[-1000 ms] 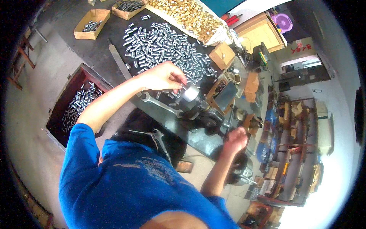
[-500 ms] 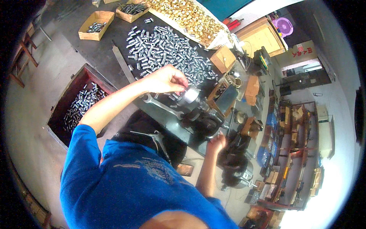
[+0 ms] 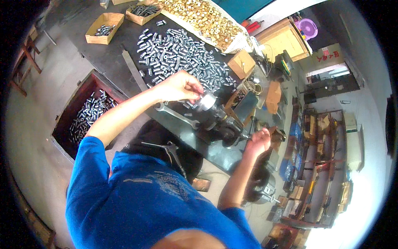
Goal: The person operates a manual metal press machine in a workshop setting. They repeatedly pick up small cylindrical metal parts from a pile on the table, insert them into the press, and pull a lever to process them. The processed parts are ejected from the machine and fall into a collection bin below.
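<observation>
A small bench machine with a dark body (image 3: pixel 217 126) stands at the table edge, a bright silver round chuck (image 3: pixel 206 102) at its left end. At the face of that chuck, my left hand (image 3: pixel 184 88) is closed, thumb and fingertips pinched together; what they hold is too small to make out. On the machine's other side my right hand (image 3: pixel 259 142) is wrapped round the end of a lever (image 3: pixel 245 137), which the fingers mostly hide. An open-end wrench (image 3: pixel 178 116) lies beside the machine, below my left wrist. Behind my left hand spreads a heap of silver metal fittings (image 3: pixel 178 56).
Brass nuts (image 3: pixel 203 20) cover a white sheet at the back. A flat file (image 3: pixel 133 68) lies left of the fittings. Small cardboard boxes (image 3: pixel 105 28) stand at the far left. A deep bin (image 3: pixel 62 132) of metal parts sits beside the table; an air gun (image 3: pixel 171 152) is near my lap.
My right hand has swung up and to the right, away from my body, with the lever. My left hand stays at the chuck, almost still.
</observation>
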Demonstrator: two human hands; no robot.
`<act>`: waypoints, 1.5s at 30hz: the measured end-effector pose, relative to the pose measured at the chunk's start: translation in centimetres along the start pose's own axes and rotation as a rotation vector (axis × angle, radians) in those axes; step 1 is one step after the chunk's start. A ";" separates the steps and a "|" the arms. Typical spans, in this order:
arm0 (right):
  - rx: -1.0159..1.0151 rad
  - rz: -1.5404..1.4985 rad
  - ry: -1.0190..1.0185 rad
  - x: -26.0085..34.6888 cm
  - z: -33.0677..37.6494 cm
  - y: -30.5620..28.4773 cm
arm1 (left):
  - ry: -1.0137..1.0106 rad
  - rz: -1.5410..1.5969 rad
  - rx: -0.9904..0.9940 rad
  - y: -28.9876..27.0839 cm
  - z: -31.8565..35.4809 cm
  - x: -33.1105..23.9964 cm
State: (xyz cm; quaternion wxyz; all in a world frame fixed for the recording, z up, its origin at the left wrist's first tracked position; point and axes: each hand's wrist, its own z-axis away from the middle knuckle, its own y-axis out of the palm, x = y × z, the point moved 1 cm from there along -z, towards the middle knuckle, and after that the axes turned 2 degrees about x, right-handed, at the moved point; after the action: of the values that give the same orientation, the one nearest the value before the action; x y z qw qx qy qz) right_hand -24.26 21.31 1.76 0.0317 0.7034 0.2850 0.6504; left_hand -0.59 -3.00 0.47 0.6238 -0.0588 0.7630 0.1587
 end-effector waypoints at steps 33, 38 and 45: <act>0.104 -0.074 -0.130 0.6 5.1 -2.6 | -0.096 0.017 -0.092 0.3 0.7 -0.2; 0.027 -0.076 0.189 -4.0 7.6 -5.7 | -0.117 0.084 -0.129 0.4 0.7 0.0; -0.065 0.489 -0.064 -8.5 -2.9 -4.9 | -0.127 -0.093 -0.192 -0.3 1.4 -0.8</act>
State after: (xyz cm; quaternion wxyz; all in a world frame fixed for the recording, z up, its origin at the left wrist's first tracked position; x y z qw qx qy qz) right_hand -28.67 20.74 -7.50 -0.0953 0.7703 0.0842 0.6249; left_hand 0.96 -2.97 0.94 0.6693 -0.1435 0.6995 0.2052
